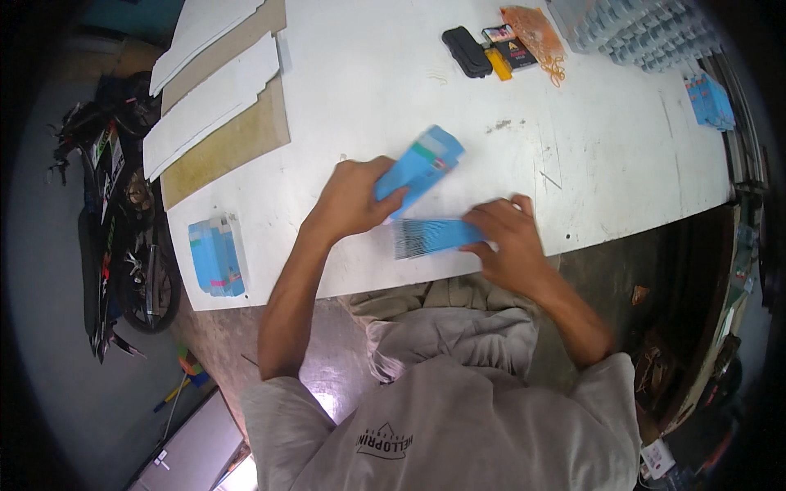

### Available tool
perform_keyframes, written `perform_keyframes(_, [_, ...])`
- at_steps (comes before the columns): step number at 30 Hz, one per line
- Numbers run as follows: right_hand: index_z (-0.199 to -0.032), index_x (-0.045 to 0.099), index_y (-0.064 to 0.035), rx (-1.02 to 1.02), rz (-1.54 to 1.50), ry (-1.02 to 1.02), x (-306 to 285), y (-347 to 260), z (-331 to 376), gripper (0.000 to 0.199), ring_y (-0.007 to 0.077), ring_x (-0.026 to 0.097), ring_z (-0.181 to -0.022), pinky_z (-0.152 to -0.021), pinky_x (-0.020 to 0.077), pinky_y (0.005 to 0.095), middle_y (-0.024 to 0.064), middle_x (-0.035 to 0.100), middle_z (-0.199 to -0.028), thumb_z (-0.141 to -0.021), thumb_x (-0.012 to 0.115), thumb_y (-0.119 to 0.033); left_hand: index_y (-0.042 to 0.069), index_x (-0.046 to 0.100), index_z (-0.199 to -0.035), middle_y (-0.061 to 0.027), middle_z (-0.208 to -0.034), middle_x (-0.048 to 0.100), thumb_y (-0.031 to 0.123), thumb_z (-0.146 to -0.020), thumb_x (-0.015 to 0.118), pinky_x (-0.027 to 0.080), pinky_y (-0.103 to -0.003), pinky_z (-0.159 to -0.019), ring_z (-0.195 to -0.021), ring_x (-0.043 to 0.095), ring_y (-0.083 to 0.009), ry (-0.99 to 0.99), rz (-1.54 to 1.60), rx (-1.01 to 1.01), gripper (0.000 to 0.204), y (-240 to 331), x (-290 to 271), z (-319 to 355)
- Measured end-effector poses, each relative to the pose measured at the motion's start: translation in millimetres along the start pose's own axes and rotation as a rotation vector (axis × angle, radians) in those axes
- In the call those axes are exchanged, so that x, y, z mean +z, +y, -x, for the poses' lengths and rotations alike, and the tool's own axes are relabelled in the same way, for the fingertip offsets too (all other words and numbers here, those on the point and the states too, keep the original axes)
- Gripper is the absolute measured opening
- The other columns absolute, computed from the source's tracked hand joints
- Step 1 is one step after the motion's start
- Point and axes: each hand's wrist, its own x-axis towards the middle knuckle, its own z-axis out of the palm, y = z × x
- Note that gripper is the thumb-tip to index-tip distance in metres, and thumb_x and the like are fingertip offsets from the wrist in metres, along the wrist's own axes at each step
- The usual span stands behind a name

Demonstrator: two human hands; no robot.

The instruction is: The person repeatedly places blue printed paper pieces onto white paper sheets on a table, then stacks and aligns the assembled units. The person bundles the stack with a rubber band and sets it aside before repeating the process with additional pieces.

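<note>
Both bare forearms enter from the lower edge and converge toward the middle of the view, elbows bent outward. Left hand (350, 200): palm down, knuckles up, fingers curled closed in a grip, wrist roughly straight. Right hand (506, 233): lies lower and just beside the left, palm down, fingers extended leftward and pressing flat; outline slightly blurred.

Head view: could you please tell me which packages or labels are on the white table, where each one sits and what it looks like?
Flat blue carton with a teal and white band: raised in the left hand.
Fanned stack of blue cartons: near edge, under the right hand.
Blue cartons: standing at the near left corner.
Blue cartons: far right edge.
Small dark pack with an orange mark: far side, beside a yellow lighter.
</note>
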Motion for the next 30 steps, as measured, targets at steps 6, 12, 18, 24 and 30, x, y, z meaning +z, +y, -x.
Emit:
perform_keyframes(6, [-0.13,0.063,0.0058,0.597,-1.426,0.153,-2.6,12.0,15.9,0.041,0.0176,0.069,-0.104,-0.093,0.0561,0.0353,0.013,0.074,-0.115,-0.091,0.077,-0.001,-0.008,0.07,-0.119,-0.0152,-0.103,0.08,0.007,-0.098,0.074,0.058,-0.026,-0.071,-0.083,0.072,-0.0111,0.336,0.695,-0.157,0.026,8.1,75.9,30.5])
perform_keyframes(12, [-0.126,0.065,0.008,0.651,-1.441,0.216,38.6,32.8,16.1,0.037,0.0181,0.07,-0.099,-0.083,0.0597,0.0326,0.014,0.074,-0.113,-0.096,0.078,-0.009,-0.009,0.069,-0.124,-0.0164,-0.108,0.079,0.008,-0.102,0.07,0.058,-0.028,-0.073,-0.087,0.072,-0.0128,0.326,0.939,-0.155,0.028,19.4,98.0,27.4])
perform_keyframes(18, [-0.12,0.069,0.0068,0.681,-1.346,0.175,39.4,30.7,10.7,0.033,0.016,0.069,-0.096,-0.081,0.0588,0.0301,0.0125,0.075,-0.107,-0.096,0.08,-0.012,-0.01,0.064,-0.128,-0.0159,-0.101,0.076,0.018,-0.097,0.078,0.059,-0.031,-0.08,-0.099,0.071,-0.0167,0.282,0.88,-0.273,0.045,12.6,97.8,35.4])
perform_keyframes(24, [-0.117,0.071,0.0046,0.61,-1.041,0.118,35.0,16.2,6.5,0.028,0.0166,0.07,-0.094,-0.081,0.0587,0.0327,0.0105,0.074,-0.103,-0.095,0.079,-0.012,-0.005,0.061,-0.117,-0.0145,-0.095,0.075,0.03,-0.081,0.093,0.059,-0.034,-0.075,-0.089,0.072,-0.0203,0.484,0.866,-0.32,0.06,52.5,109.8,19.7])
perform_keyframes(30, [-0.126,0.067,0.004,0.279,-0.302,0.366,-20.8,-0.9,2.7,0.056,0.0362,0.067,-0.112,-0.096,0.0541,0.0442,0.0238,0.066,-0.12,-0.079,0.089,-0.016,-0.001,0.063,-0.115,-0.0166,-0.096,0.072,0.026,-0.073,0.095,0.056,-0.043,-0.073,-0.085,0.07,-0.0332,0.54,0.167,-0.089,0.059,34.0,65.5,20.0])
